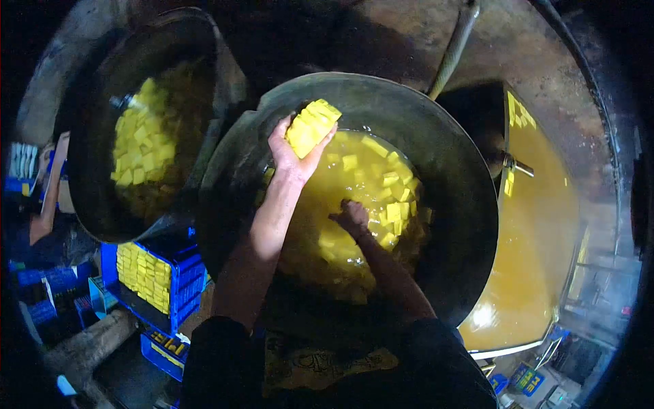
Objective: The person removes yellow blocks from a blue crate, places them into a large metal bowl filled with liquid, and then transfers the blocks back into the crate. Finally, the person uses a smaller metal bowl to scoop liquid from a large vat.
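Observation:
Over the upper left part of a large round wok (449,163), my left hand (298,151) is wrapped round a stack of yellow blocks (313,127). Cloudy yellow liquid (306,225) fills the bottom of the wok. Many loose yellow blocks (394,213) lie in it, mostly on the right side. My right hand (353,217) is low at the liquid's surface, left of these loose blocks. Its fingers are dark and partly hidden, and whether they hold anything cannot be made out.
A second wok (204,102) with yellow blocks (144,146) stands at the left. Below it, a blue crate (187,279) holds rows of yellow blocks (143,276). A wide vat of yellow-brown liquid (538,225) is at the right. A pole (455,51) leans behind the wok.

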Demonstrator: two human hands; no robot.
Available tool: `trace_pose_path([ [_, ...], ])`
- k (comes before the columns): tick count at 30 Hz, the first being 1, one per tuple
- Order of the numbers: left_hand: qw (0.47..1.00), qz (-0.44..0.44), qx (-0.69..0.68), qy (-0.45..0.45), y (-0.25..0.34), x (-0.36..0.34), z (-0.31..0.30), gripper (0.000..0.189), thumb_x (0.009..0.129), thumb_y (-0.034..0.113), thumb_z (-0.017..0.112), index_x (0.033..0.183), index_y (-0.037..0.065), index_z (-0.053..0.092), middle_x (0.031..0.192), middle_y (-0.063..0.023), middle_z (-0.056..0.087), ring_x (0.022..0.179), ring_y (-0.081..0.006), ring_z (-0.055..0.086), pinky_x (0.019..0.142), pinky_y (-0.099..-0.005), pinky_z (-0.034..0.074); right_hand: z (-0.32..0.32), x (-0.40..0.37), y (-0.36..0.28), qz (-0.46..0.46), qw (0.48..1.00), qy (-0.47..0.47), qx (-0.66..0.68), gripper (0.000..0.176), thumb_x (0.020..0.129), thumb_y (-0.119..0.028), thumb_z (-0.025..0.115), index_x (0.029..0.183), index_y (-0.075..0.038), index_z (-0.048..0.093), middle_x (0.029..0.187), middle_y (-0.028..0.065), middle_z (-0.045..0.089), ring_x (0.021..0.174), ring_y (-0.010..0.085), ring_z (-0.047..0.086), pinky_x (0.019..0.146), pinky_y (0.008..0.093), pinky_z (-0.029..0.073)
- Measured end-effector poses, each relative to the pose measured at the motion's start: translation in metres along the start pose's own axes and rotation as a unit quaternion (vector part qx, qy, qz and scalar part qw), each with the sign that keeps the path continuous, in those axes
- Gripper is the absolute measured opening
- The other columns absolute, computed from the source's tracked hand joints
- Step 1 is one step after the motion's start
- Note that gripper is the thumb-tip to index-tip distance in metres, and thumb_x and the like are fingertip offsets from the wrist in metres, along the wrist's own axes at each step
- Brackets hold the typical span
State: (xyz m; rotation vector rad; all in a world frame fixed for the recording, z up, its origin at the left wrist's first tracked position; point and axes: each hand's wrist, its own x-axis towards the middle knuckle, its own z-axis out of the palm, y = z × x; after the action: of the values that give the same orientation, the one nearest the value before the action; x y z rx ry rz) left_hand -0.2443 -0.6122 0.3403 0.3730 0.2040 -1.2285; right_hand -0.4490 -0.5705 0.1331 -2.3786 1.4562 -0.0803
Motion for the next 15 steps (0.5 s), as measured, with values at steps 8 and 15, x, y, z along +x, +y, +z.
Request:
trace_pose_path([
  [8,0.993,0.051,-0.021,-0.101,0.086,-0.121,0.055,0.041,0.083,0.034,0.046,0.109,0.004,0.054,0.109,-0.0146,0.057,0.103,-0.0314,0.051,0.09,-0.0487,0.037,0.031,0.021,0.038,-0.009,0.94,-0.285,0.188,0.013,0.078,-0.016,0.059,0.083,-0.004,0.059,0.074,0.0148,0.062,0.073,0.0257,0.062,0.06,0.0359,0.051],
  [15,0.955,0.26,0.143,-0.025,0.177,-0.227,-0.003,0.049,0.082,0.036,0.045,0.12,0.004,0.045,0.123,-0.0169,0.047,0.115,-0.0299,0.044,0.097,-0.0505,0.034,-0.107,-0.016,-0.076,-0.083,0.701,-0.355,0.613,0.037,0.078,-0.009,0.065,0.113,-0.001,0.055,0.104,0.0099,0.061,0.088,0.015,0.06,0.073,0.0276,0.05],
])
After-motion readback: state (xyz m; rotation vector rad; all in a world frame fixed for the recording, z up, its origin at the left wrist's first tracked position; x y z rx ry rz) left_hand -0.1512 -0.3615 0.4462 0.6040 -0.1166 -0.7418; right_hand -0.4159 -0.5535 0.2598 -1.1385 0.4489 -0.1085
